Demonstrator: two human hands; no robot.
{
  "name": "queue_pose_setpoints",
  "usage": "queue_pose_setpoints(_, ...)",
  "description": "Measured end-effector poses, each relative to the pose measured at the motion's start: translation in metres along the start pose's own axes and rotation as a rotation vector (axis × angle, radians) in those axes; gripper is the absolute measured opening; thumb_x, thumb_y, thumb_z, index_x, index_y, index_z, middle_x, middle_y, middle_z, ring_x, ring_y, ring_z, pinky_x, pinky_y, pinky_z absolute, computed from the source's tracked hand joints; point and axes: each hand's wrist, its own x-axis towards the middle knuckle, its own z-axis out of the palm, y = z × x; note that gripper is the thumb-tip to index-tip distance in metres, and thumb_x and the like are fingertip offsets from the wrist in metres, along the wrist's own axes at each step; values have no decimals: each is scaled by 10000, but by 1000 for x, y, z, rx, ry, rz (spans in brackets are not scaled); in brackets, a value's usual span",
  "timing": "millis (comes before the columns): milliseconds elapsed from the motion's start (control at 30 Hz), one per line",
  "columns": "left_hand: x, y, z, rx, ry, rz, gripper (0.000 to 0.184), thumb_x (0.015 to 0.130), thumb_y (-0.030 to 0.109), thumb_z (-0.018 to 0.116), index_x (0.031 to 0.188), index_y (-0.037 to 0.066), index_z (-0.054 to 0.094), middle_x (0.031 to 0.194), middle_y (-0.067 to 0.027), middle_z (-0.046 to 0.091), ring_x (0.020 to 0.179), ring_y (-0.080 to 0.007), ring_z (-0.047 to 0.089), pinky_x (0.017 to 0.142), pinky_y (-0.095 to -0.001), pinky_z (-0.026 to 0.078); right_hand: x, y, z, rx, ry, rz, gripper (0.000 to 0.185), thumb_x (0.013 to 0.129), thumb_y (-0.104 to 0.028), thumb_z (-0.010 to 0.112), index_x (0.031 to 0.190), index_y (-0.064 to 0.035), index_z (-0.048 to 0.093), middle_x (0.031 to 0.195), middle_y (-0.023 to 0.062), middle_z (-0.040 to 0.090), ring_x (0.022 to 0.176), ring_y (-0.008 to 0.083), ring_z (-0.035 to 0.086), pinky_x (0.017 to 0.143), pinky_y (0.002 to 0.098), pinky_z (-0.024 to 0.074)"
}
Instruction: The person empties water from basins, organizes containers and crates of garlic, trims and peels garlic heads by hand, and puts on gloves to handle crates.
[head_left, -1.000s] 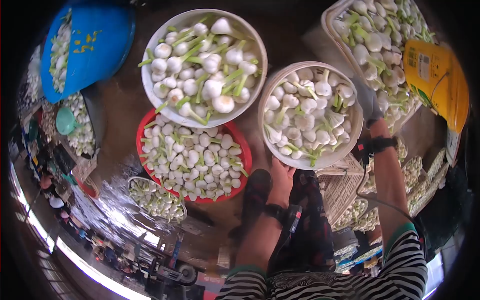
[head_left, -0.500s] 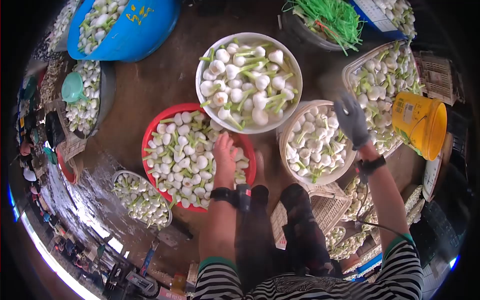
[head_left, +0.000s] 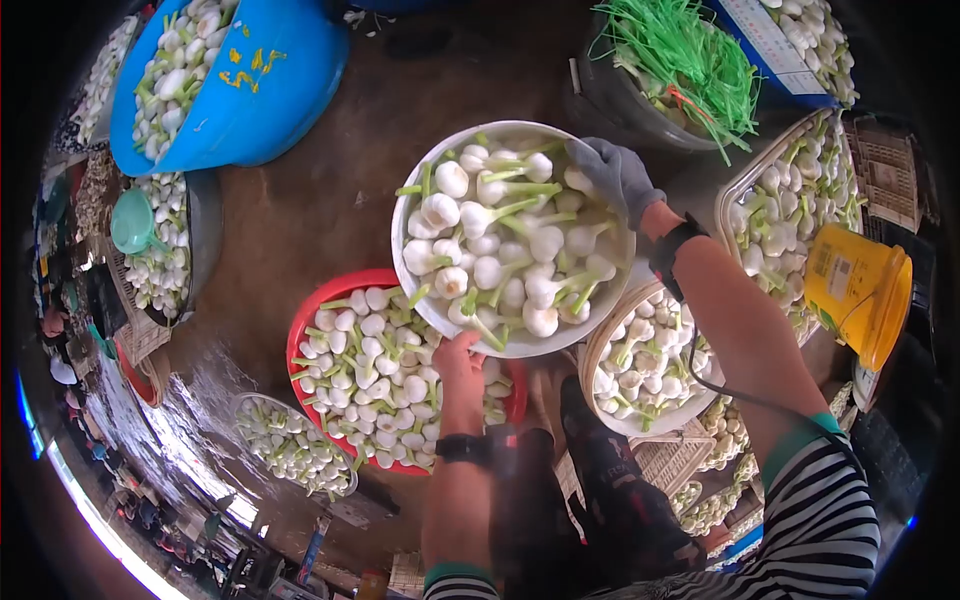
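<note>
A round pale basin [head_left: 408,290] full of garlic bulbs [head_left: 490,270] with short green stems sits in the middle of the head view. My right hand [head_left: 618,182], in a grey glove, grips its upper right rim, thumb side over the edge. Bare, my left hand [head_left: 461,362] is closed at the lower left rim, its fingertips partly hidden. Below that hand lies a red tub [head_left: 300,335] heaped with smaller garlic bulbs. To the right, partly under the basin and my right forearm, stands a whitish tub [head_left: 652,430] of more garlic.
A blue tub [head_left: 290,90] of garlic stands upper left, near a green scoop [head_left: 132,220]. Upper right are a dark tub [head_left: 640,110] with green netting [head_left: 690,60] and a yellow bucket [head_left: 850,290]. A crate [head_left: 672,462] is beside my legs, and a cable hangs from my right wrist.
My right hand has come left from above the whitish tub onto the basin's rim. My left hand has closed at the basin's lower edge. The basin looks larger and closer; the whole view has shifted.
</note>
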Motion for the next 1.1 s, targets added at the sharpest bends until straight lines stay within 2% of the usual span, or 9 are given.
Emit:
queue_pose_setpoints(267,21,25,5,295,115,81,239,566,-18,588,805,-20,575,683,-47,557,498,-140,505,408,-249,359,2,15,6,225,99,53,488,822,-509,470,1053,-107,624,913,133,652,886,290,614,783,347,451)
queue_pose_setpoints(333,29,52,16,482,139,138,177,585,27,597,754,-20,573,660,-56,549,498,-137,504,415,-248,365,-1,16,10,274,193,36,480,800,-520,516,1014,-110,644,875,115,660,831,244,625,758,327,457)
queue_pose_setpoints(467,47,101,41,671,123,154,189,593,48,597,770,-16,588,733,-72,582,575,-173,557,461,-275,419,-1,25,23,340,310,114,504,788,-540,535,968,-88,664,828,99,663,770,192,615,730,312,464)
queue_pose_setpoints(533,83,114,25,708,-35,227,238,570,28,603,805,-5,595,792,-81,586,663,-204,576,523,-321,455,-5,18,26,357,335,132,515,790,-544,531,970,-80,663,824,103,662,768,191,616,731,308,465)
queue_pose_setpoints(700,74,122,36,515,10,131,285,556,18,603,841,16,608,823,-75,582,734,-217,569,611,-374,469,0,25,29,308,308,118,498,811,-498,542,1016,-54,638,844,93,661,766,184,606,718,307,465)
queue_pose_setpoints(867,75,117,33,467,-28,101,308,568,34,611,876,37,612,845,-52,580,732,-198,562,625,-363,466,-4,7,32,463,321,72,422,893,-400,511,913,1,641,770,10,607,685,78,489,626,247,440)
queue_pose_setpoints(1000,54,113,35,357,-152,140,353,643,71,632,989,17,588,887,-58,585,784,-188,572,684,-317,477,-1,4,30,377,345,75,426,897,-400,504,897,6,631,755,-10,583,666,75,466,604,248,425)
queue_pose_setpoints(1033,43,110,32,343,-243,160,353,753,82,573,1099,21,535,1064,-80,570,964,-177,544,813,-317,448,-1,5,30,381,336,56,426,897,-402,504,899,5,631,751,-11,578,664,75,462,600,248,422)
queue_pose_setpoints(1100,23,85,19,267,-207,276,381,775,91,563,1145,26,498,1106,-81,550,990,-169,529,839,-301,432,-4,7,29,456,270,76,425,898,-405,504,898,1,628,742,-18,564,658,72,451,594,248,415)
